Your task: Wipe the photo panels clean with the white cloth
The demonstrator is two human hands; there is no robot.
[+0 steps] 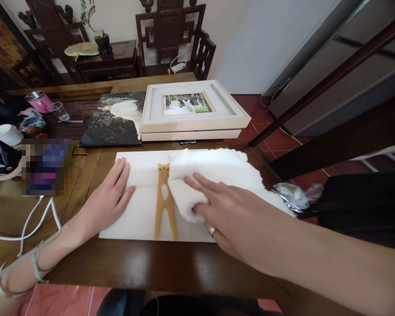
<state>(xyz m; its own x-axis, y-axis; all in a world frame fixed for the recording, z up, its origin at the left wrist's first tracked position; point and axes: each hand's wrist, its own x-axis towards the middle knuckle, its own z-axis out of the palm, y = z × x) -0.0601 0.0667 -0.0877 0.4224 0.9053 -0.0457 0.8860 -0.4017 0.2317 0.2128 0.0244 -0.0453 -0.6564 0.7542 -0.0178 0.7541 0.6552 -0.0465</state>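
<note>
A white rectangular board lies on the brown wooden table. My left hand rests flat on its left part, fingers stretched out and holding nothing. In the middle of the board is a tan shape like a clothes peg with a cat's head; whether it is printed or a loose piece I cannot tell. My right hand, with a ring on one finger, grips a folded fluffy white cloth just right of that shape. The cloth spreads over the board's right part and hides it.
Behind the board are stacked pale picture frames and a dark photo panel. To the left are a pink cup, a clear glass, a blurred-out item and a white cable. Crumpled clear plastic is at right.
</note>
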